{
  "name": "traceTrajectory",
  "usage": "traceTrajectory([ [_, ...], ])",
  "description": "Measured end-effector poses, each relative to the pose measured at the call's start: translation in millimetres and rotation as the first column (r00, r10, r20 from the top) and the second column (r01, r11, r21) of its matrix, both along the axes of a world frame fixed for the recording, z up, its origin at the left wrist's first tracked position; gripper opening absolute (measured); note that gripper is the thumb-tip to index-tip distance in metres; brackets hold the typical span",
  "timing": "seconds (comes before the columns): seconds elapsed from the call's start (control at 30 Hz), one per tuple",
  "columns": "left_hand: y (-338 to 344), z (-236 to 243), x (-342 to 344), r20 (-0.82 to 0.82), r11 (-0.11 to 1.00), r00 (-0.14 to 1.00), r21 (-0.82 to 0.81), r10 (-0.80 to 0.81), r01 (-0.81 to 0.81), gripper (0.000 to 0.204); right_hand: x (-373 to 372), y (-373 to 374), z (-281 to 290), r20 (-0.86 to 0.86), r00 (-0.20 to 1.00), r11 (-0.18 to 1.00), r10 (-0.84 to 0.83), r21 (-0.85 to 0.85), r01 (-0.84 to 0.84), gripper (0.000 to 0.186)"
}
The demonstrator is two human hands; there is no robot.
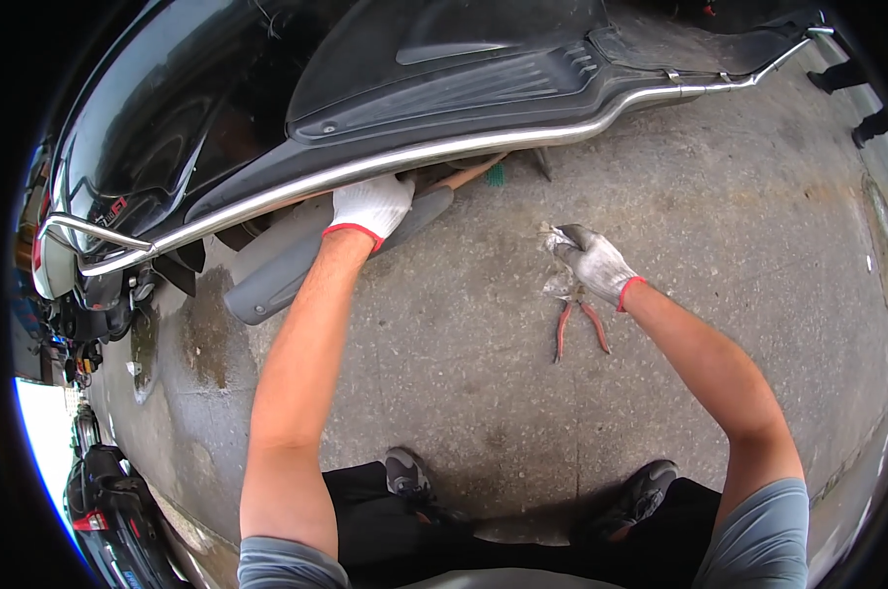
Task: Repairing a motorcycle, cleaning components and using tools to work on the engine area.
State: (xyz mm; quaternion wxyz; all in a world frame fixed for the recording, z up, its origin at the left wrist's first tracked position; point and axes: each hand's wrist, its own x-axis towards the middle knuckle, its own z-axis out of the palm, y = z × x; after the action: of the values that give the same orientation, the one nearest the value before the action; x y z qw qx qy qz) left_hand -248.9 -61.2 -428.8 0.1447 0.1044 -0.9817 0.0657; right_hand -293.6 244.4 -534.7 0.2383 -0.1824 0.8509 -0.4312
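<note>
A black scooter (267, 88) with a chrome side rail (444, 150) fills the top of the view. My left hand (370, 206), in a white glove with a red cuff, reaches under the rail and rests on the grey exhaust cover (287, 270); its fingertips are hidden below the bodywork. My right hand (593, 263), in the same kind of glove, hovers over the concrete floor and pinches a small crumpled scrap (552, 236). Red-handled pliers (579, 329) lie on the floor just below that hand.
A green-tipped tool (491, 175) lies under the scooter by the side stand (543, 164). My two dark shoes (409, 481) (645, 496) stand on the stained concrete. Another scooter (110, 491) is parked at lower left.
</note>
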Motion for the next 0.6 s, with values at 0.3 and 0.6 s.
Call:
traceTrajectory([
  [0.3,-2,5,-2,-0.028,0.999,0.999,0.008,0.039,-0.038,0.046,-2,0,-4,0.013,1.000,1.000,0.017,0.018,-0.018,0.052],
  [0.6,5,9,7,0.052,1.000,0.999,0.010,-0.002,0.002,0.049,-1,1,-4,0.036,0.999,1.000,0.019,-0.009,-0.019,0.048],
])
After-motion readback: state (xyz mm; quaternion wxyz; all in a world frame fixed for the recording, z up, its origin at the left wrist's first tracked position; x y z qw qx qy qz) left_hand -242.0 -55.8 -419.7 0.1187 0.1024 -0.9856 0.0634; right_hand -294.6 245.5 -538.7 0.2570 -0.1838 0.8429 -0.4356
